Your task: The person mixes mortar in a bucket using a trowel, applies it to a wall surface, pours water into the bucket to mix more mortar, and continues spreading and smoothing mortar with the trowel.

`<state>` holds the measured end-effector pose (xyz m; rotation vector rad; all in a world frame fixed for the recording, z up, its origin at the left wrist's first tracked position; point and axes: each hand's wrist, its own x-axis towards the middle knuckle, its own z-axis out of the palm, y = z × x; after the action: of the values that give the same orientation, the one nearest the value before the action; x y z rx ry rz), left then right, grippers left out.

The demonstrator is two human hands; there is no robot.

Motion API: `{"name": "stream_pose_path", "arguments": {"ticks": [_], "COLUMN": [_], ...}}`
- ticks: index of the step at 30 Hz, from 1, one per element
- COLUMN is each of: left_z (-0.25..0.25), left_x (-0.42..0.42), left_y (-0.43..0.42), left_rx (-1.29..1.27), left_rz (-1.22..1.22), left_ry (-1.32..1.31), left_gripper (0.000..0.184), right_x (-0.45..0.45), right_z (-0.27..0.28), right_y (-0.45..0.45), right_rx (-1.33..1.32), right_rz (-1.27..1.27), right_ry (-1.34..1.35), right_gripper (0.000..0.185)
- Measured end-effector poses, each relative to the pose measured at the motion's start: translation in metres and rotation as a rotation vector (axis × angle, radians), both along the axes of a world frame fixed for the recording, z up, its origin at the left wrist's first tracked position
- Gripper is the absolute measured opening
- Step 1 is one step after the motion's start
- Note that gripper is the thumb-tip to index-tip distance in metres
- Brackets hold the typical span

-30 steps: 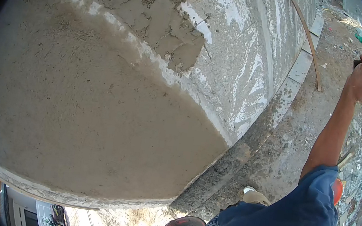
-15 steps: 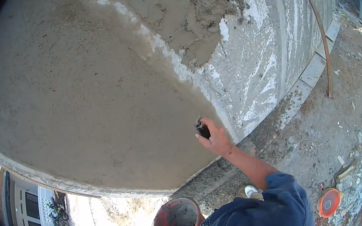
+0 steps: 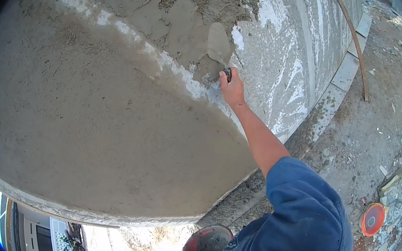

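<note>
Trowel (image 3: pixel 218 42) and right hand (image 3: pixel 233 88) lie over the upper mortar patch (image 3: pixel 183 28), above the ridge (image 3: pixel 166 63) dividing it from the wider mortar area (image 3: pixel 111 124). A bucket (image 3: pixel 191 250) stands left of the torso (image 3: pixel 292 237); right of it, a bowl (image 3: pixel 365 223) sits on the ground (image 3: pixel 353 149). Slabs (image 3: pixel 333 99) line the wall (image 3: pixel 282 60).
</note>
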<state>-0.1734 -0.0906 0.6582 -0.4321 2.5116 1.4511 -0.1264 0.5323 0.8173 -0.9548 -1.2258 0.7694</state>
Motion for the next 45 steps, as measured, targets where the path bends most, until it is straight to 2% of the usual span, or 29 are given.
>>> {"name": "stream_pose_path", "arguments": {"ticks": [3, 5, 9, 13, 16, 19, 22, 24, 27, 30, 33, 35, 36, 37, 38, 40, 41, 42, 45], "left_z": [-0.001, -0.002, -0.005, -0.008, -0.009, -0.009, -0.008, -0.007, -0.012, -0.012, -0.009, 0.007, 0.041, 0.051, 0.067, 0.079, 0.084, 0.092, 0.113], "left_x": [0.004, 0.005, 0.006, 0.005, 0.007, 0.007, 0.011, 0.014, 0.021, 0.025, 0.034, 0.039, 0.053, 0.055, 0.057, 0.056, 0.056, 0.054, 0.054], "left_y": [-0.004, -0.004, -0.004, 0.003, 0.002, 0.000, -0.003, -0.004, -0.004, 0.002, -0.005, 0.001, 0.027, 0.034, 0.045, 0.047, 0.051, 0.051, 0.063], "left_rx": [-0.006, -0.002, 0.020, 0.049, 0.068, 0.063, 0.054, 0.052, 0.065, 0.099, 0.134, 0.187, 0.408, 0.487, 0.428, 0.363, 0.431, 0.390, 0.513], "left_rz": [0.005, 0.001, -0.001, 0.006, 0.017, 0.020, 0.029, 0.038, 0.058, 0.085, 0.102, 0.040, 0.051, 0.048, 0.020, -0.039, -0.082, -0.130, -0.195], "left_ry": [0.001, -0.002, 0.000, 0.000, -0.006, -0.003, 0.003, 0.001, -0.001, 0.005, 0.037, 0.084, 0.042, -0.006, -0.014, 0.008, 0.029, 0.026, 0.099], "left_gripper": [0.042, 0.042, 0.042, 0.042, 0.042, 0.042, 0.042, 0.042, 0.042, 0.042, 0.042, 0.045, 0.046, 0.047, 0.045, 0.037, 0.033, 0.028, 0.029], "right_x": [-0.055, -0.040, -0.032, -0.043, -0.023, 0.006, 0.007, -0.012, -0.017, 0.017, 0.056, 0.074, 0.081, 0.089, 0.090, 0.079, 0.069, 0.059, 0.027], "right_z": [-0.008, 0.038, 0.082, 0.116, 0.096, 0.080, 0.077, 0.067, 0.027, -0.022, -0.045, -0.053, -0.053, -0.039, -0.020, -0.003, -0.001, -0.008, -0.068], "right_y": [-0.006, -0.044, -0.072, -0.068, -0.079, -0.073, -0.035, -0.038, -0.094, -0.123, -0.159, -0.182, -0.194, -0.208, -0.217, -0.237, -0.244, -0.255, -0.287], "right_rx": [-0.158, -0.337, -0.499, -0.323, -0.234, -0.181, -0.322, -0.364, -0.332, -0.354, -0.350, -0.011, 0.152, 0.126, 0.102, 0.298, 0.314, 0.343, 0.351], "right_rz": [0.015, 0.250, 0.447, 0.443, 0.562, 0.481, 0.435, 0.489, 0.493, 0.559, 0.722, 0.792, 0.863, 1.007, 1.176, 1.291, 1.316, 1.317, 1.253], "right_ry": [0.308, 0.665, 0.988, 0.851, 0.597, 0.620, 0.952, 0.783, 0.504, 0.286, 0.021, -0.297, -0.444, -0.626, -0.797, -1.157, -1.283, -1.407, -1.579], "right_gripper": [0.031, 0.030, 0.032, 0.042, 0.047, 0.045, 0.041, 0.036, 0.034, 0.035, 0.035, 0.037, 0.038, 0.041, 0.044, 0.042, 0.041, 0.040, 0.038]}}
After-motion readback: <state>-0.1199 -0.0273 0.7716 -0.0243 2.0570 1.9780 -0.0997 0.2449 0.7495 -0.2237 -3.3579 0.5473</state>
